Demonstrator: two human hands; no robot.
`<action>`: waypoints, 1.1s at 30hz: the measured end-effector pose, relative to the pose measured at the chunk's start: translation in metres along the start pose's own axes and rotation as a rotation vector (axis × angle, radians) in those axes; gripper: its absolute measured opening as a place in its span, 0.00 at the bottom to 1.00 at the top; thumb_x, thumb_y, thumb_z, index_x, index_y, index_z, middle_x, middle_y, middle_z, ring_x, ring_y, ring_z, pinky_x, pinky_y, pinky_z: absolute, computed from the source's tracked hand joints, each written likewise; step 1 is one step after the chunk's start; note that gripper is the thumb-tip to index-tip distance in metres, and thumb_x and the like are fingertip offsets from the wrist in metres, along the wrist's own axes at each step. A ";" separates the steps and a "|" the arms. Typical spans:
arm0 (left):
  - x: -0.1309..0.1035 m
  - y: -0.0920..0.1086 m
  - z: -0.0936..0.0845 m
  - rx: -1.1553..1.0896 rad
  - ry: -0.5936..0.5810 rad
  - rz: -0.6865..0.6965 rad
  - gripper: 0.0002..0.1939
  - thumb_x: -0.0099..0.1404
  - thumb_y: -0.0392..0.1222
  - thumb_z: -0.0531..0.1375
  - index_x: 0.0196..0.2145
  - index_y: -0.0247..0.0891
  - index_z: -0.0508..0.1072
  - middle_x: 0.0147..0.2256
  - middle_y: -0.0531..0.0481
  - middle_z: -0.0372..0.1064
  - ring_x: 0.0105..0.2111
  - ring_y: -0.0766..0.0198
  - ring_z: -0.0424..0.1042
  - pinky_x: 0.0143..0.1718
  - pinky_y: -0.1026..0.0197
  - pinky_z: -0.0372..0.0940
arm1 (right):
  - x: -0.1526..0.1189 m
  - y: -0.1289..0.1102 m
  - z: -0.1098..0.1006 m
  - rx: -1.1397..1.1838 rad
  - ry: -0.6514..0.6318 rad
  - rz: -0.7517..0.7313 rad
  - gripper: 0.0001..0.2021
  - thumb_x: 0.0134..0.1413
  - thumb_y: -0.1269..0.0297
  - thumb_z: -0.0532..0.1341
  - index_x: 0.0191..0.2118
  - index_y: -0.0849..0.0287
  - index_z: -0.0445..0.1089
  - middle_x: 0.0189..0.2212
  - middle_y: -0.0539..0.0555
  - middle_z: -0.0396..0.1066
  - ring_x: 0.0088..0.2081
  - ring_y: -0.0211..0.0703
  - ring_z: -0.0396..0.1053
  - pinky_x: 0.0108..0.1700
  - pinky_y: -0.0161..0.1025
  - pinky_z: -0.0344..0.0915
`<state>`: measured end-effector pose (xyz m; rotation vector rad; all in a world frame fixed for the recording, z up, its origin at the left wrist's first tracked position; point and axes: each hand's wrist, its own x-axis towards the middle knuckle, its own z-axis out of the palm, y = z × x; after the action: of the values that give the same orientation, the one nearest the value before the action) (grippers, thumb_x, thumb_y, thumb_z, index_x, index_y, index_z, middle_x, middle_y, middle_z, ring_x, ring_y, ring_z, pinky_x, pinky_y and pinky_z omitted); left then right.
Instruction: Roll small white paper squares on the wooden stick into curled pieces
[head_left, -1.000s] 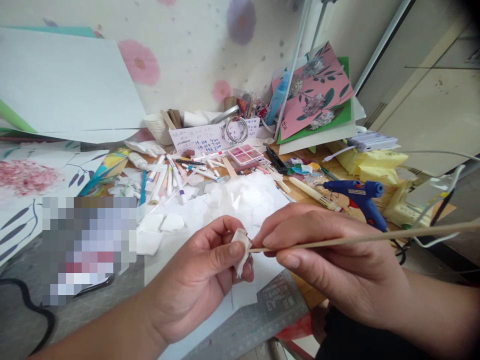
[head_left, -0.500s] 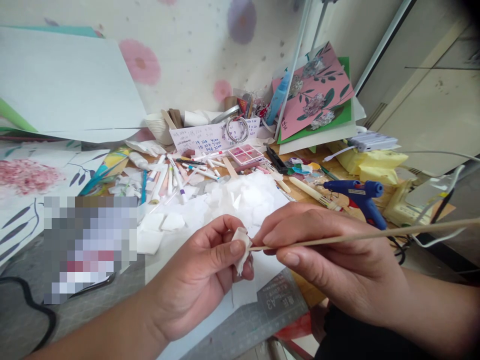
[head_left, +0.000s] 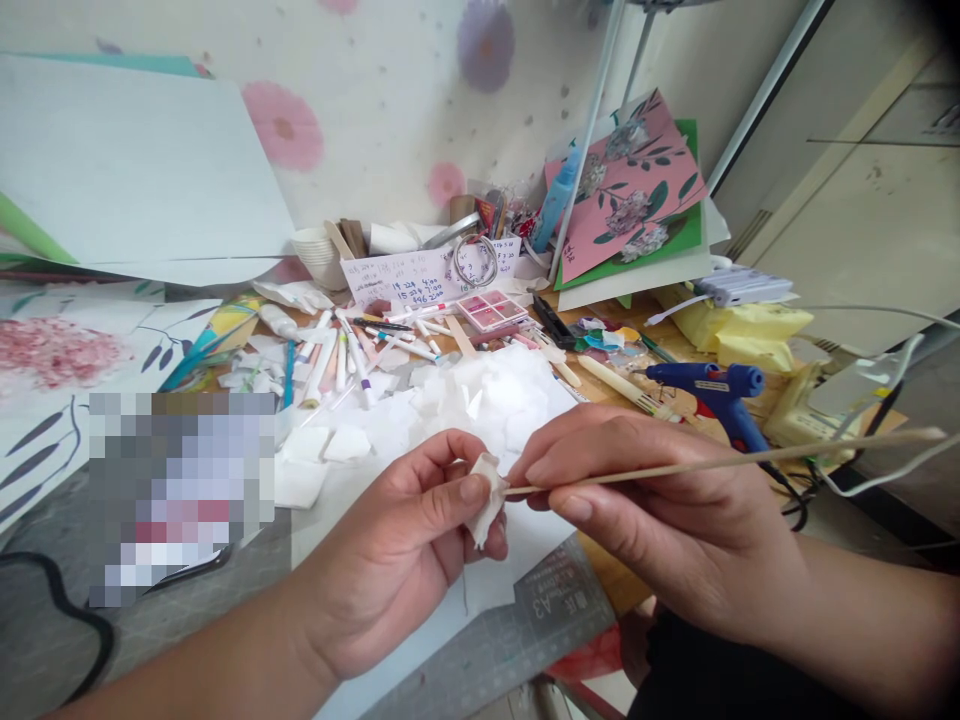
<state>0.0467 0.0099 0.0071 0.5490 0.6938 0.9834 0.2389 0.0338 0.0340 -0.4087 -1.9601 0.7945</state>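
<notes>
My left hand [head_left: 420,530] pinches a small crumpled piece of white tissue paper [head_left: 487,500] between thumb and fingers. A thin wooden stick [head_left: 720,462] lies across my right hand [head_left: 652,520], its shaft held between thumb and fingers. The stick's left tip meets the tissue; whether it goes inside the folds I cannot tell. Its other end points up to the right in the air. Behind my hands lies a heap of torn white tissue pieces [head_left: 495,390] on white paper.
A blue glue gun [head_left: 712,385] rests at the right, its cable hanging behind my wrist. Scattered markers [head_left: 352,360] and a pink paint palette [head_left: 493,311] are farther back. A pixelated area [head_left: 180,490] covers something at left on the grey cutting mat [head_left: 517,640].
The stick's right end has swung slightly and its far tip now shows in view. My right hand has shifted a little; my left hand keeps its pinch on the tissue.
</notes>
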 end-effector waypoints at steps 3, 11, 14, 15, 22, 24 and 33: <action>0.000 -0.001 0.001 0.092 0.022 0.053 0.10 0.56 0.40 0.72 0.31 0.38 0.74 0.28 0.54 0.71 0.29 0.66 0.68 0.34 0.63 0.64 | -0.001 0.000 0.000 -0.006 -0.005 0.007 0.06 0.59 0.79 0.62 0.40 0.65 0.74 0.30 0.54 0.78 0.40 0.40 0.76 0.44 0.34 0.73; -0.002 -0.001 -0.007 0.451 0.095 0.306 0.10 0.64 0.47 0.65 0.29 0.41 0.73 0.26 0.57 0.63 0.30 0.66 0.58 0.33 0.66 0.57 | -0.001 0.000 0.000 -0.054 0.022 0.060 0.04 0.60 0.76 0.63 0.40 0.67 0.74 0.34 0.59 0.78 0.39 0.43 0.77 0.43 0.38 0.74; -0.005 -0.001 -0.012 0.515 0.041 0.317 0.09 0.63 0.49 0.66 0.32 0.43 0.74 0.28 0.57 0.64 0.31 0.66 0.59 0.33 0.65 0.57 | 0.000 -0.001 0.000 -0.046 0.018 0.082 0.03 0.60 0.76 0.62 0.39 0.68 0.74 0.33 0.60 0.78 0.38 0.42 0.77 0.40 0.37 0.74; -0.005 -0.001 -0.013 0.521 0.030 0.304 0.08 0.62 0.49 0.67 0.33 0.44 0.75 0.29 0.57 0.65 0.32 0.65 0.60 0.34 0.65 0.57 | 0.000 -0.001 0.000 -0.041 0.017 0.093 0.03 0.60 0.76 0.62 0.38 0.68 0.74 0.33 0.60 0.78 0.38 0.42 0.77 0.39 0.36 0.74; -0.005 -0.002 -0.014 0.586 -0.023 0.292 0.08 0.61 0.40 0.67 0.38 0.47 0.73 0.37 0.56 0.68 0.40 0.63 0.64 0.43 0.62 0.61 | 0.000 0.000 0.000 0.130 0.045 0.272 0.04 0.61 0.73 0.63 0.38 0.66 0.75 0.32 0.57 0.77 0.34 0.39 0.76 0.36 0.32 0.74; -0.005 -0.002 -0.014 0.549 -0.030 0.309 0.09 0.62 0.39 0.66 0.39 0.48 0.72 0.48 0.56 0.66 0.46 0.61 0.64 0.47 0.61 0.61 | -0.001 0.004 0.001 0.305 0.092 0.338 0.04 0.61 0.72 0.63 0.38 0.63 0.76 0.32 0.54 0.77 0.33 0.36 0.76 0.35 0.31 0.75; -0.002 -0.007 -0.014 0.366 -0.209 0.236 0.12 0.65 0.41 0.65 0.45 0.50 0.69 0.41 0.56 0.70 0.42 0.63 0.66 0.43 0.61 0.62 | -0.001 0.013 0.003 0.657 0.163 0.492 0.03 0.59 0.69 0.66 0.36 0.60 0.78 0.29 0.51 0.77 0.29 0.34 0.77 0.34 0.29 0.76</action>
<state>0.0389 0.0061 -0.0066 1.0591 0.6336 1.0038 0.2361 0.0416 0.0237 -0.5350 -1.3495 1.5968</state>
